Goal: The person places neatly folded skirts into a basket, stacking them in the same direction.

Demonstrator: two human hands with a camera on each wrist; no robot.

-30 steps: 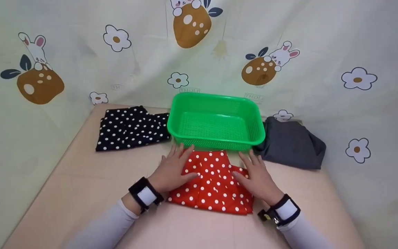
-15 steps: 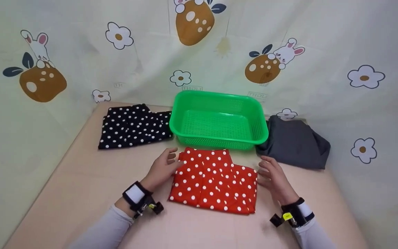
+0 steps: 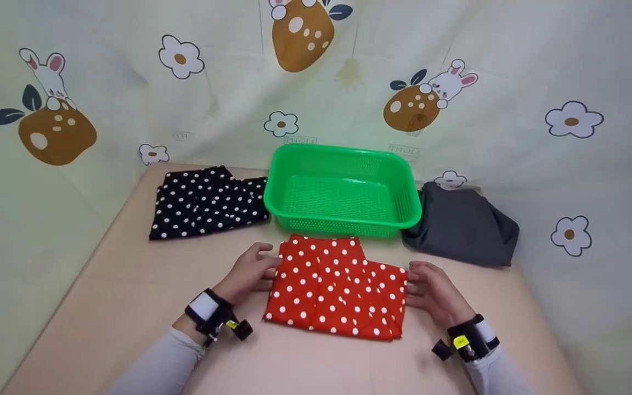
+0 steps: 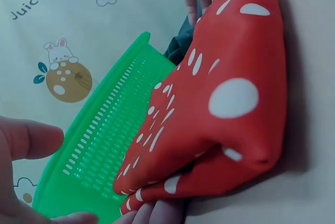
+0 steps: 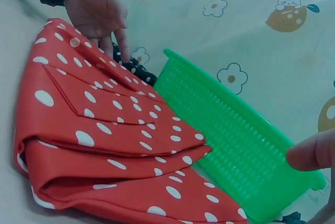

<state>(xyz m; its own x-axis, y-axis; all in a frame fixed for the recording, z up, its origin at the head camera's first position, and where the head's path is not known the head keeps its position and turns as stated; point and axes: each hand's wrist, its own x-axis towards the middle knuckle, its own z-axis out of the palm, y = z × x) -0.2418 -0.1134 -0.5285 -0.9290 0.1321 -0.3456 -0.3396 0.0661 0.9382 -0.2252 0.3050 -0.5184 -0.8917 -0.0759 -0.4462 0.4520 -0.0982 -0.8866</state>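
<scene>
In front of the basket (image 3: 343,225), red cloth (image 3: 338,291) looked soft, light, floppy; best scooped beneath both side edges. Left hand (image 3: 247,274) and right hand (image 3: 438,293) flanked it, fingers wide.

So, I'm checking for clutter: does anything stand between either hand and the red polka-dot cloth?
Nothing visible does. The left hand and right hand are at opposite side edges of the red polka-dot cloth. The green basket stands beyond its far edge, outside both gaps.

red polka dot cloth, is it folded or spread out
Folded: the red cloth lies as a compact bundle, and the right wrist view shows several layers stacked along its edge.
</scene>
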